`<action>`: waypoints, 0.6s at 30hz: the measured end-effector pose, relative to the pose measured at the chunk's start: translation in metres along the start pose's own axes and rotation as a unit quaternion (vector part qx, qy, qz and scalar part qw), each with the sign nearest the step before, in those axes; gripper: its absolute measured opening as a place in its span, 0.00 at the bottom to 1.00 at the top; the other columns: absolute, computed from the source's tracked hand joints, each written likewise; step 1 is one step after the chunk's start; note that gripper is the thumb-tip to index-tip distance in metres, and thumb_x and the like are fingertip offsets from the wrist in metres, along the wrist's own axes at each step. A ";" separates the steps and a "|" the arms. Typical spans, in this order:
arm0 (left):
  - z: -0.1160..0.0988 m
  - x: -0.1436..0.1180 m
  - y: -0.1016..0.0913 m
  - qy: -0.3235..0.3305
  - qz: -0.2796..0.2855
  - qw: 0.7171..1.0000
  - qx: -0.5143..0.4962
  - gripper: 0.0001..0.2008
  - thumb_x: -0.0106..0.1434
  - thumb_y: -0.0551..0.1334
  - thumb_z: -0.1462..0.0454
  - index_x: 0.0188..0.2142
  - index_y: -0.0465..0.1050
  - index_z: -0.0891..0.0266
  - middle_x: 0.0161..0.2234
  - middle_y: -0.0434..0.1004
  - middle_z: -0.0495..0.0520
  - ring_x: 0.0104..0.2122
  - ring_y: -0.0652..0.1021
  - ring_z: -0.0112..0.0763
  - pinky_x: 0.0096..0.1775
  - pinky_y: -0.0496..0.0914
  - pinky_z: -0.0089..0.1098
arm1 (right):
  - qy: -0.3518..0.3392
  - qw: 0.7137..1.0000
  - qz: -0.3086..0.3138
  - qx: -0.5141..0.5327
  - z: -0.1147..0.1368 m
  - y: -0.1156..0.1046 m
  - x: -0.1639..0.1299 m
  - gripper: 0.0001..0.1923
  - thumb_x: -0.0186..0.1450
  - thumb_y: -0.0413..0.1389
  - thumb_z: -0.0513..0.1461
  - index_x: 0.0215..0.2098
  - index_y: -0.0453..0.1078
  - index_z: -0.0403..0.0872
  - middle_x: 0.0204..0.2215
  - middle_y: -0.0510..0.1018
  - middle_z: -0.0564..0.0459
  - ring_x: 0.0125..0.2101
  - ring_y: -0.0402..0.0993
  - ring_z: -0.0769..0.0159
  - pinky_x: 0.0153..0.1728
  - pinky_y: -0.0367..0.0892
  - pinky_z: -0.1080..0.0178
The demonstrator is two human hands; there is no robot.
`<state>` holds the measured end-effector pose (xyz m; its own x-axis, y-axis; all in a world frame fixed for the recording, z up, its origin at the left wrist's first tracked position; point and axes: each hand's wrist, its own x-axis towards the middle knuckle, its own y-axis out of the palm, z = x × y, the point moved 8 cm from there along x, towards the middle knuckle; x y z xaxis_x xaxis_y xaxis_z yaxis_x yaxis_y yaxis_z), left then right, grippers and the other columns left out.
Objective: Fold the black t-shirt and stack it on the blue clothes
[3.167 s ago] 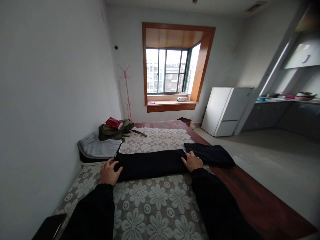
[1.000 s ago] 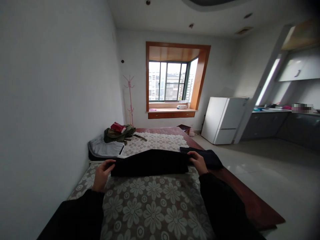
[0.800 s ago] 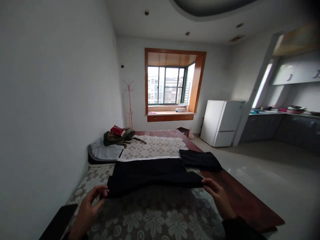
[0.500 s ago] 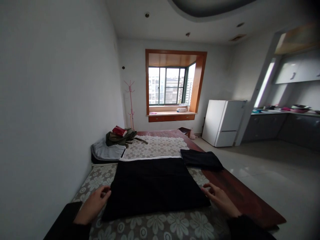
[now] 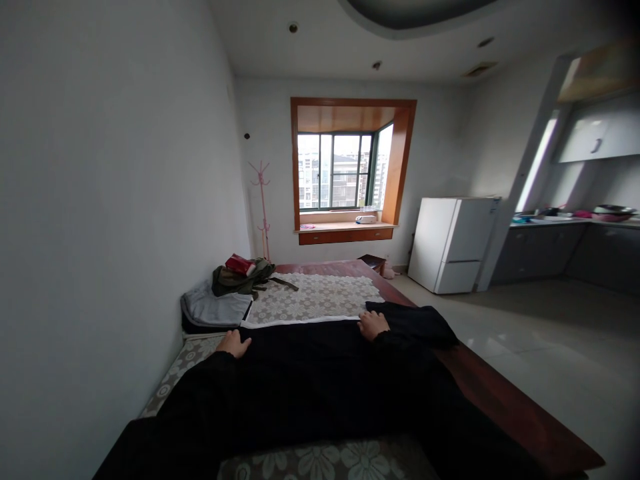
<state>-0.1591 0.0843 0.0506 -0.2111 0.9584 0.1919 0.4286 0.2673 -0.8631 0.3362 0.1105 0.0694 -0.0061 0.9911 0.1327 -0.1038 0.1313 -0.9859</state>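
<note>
A folded black cloth garment (image 5: 310, 373) lies flat across the patterned bed cover, with a white strip (image 5: 305, 321) along its far edge. At its far left corner, my left hand (image 5: 234, 343) has its fingers curled down on the cloth, the thumb toward the middle. My right hand (image 5: 374, 325) grips the far right corner, fingers bent over the edge. The fingertips of both hands are partly hidden. Just beyond my right hand rests a second, smaller folded black cloth (image 5: 420, 322). My dark sleeves blend into the garment, hiding its side edges.
Against the left wall lies a grey folded cloth (image 5: 215, 307), with a green backpack (image 5: 237, 280) and a red packet (image 5: 240, 265) behind it. The bed's reddish-brown board (image 5: 500, 400) runs along the right. A white fridge (image 5: 453, 243) and a pink coat stand (image 5: 263, 207) stand farther back.
Both hands have moved forward from the garment's near sides to its far corners, and my forearms now stretch over it. The garment lies in about the same place.
</note>
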 end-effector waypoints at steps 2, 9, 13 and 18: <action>-0.002 0.008 0.004 -0.026 -0.011 0.999 -0.019 0.16 0.55 0.63 0.57 0.39 0.72 0.64 0.46 0.79 0.71 0.48 0.79 0.52 0.48 0.71 0.42 | 0.034 0.999 0.005 -0.004 -0.001 0.012 0.017 0.13 0.65 0.55 0.39 0.45 0.75 0.42 0.50 0.75 0.36 0.56 0.64 0.46 0.54 0.54 0.48; -0.022 0.005 -0.006 0.004 -0.046 0.986 -0.163 0.11 0.63 0.57 0.57 0.40 0.71 0.60 0.41 0.82 0.61 0.46 0.80 0.45 0.48 0.70 0.38 | 0.111 0.991 0.006 0.070 -0.030 0.026 0.045 0.13 0.60 0.57 0.38 0.43 0.75 0.44 0.47 0.75 0.38 0.51 0.68 0.46 0.49 0.59 0.48; -0.044 -0.015 -0.032 0.040 -0.043 0.966 -0.253 0.20 0.65 0.53 0.50 0.46 0.69 0.63 0.38 0.82 0.59 0.40 0.81 0.43 0.43 0.73 0.38 | 0.072 0.981 -0.051 0.173 -0.037 0.010 0.039 0.08 0.58 0.57 0.37 0.36 0.74 0.47 0.43 0.75 0.45 0.46 0.71 0.54 0.47 0.62 0.55; -0.079 -0.082 -0.086 0.105 0.020 0.913 -0.393 0.23 0.60 0.62 0.47 0.47 0.71 0.61 0.38 0.82 0.54 0.37 0.81 0.38 0.42 0.74 0.35 | 0.012 0.930 -0.155 0.334 -0.050 -0.024 -0.006 0.10 0.62 0.54 0.45 0.36 0.69 0.47 0.35 0.74 0.51 0.37 0.70 0.60 0.43 0.65 0.58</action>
<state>-0.1091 -0.0098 0.1465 -0.0433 0.9447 0.3250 0.9478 0.1416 -0.2856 0.3889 0.1024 0.0873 0.1490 0.9087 0.3899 -0.6908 0.3778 -0.6165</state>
